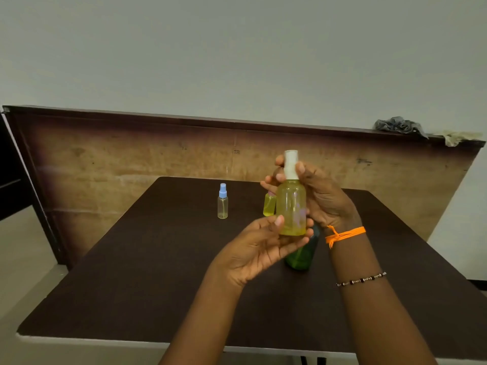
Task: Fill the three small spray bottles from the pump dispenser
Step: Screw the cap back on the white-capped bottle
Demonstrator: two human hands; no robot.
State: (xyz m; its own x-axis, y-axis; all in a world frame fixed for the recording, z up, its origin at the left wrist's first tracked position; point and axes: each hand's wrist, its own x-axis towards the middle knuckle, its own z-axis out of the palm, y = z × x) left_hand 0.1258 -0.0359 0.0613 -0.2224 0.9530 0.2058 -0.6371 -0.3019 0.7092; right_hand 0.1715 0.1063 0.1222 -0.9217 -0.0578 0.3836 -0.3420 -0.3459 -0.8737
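Head view: both hands (266, 243) hold the yellow-filled spray bottle (292, 206) above the table (147, 272).

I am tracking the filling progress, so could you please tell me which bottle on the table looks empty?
The blue-capped spray bottle, standing alone at the left: its body is clear, while the bottle behind the hands holds yellow liquid.
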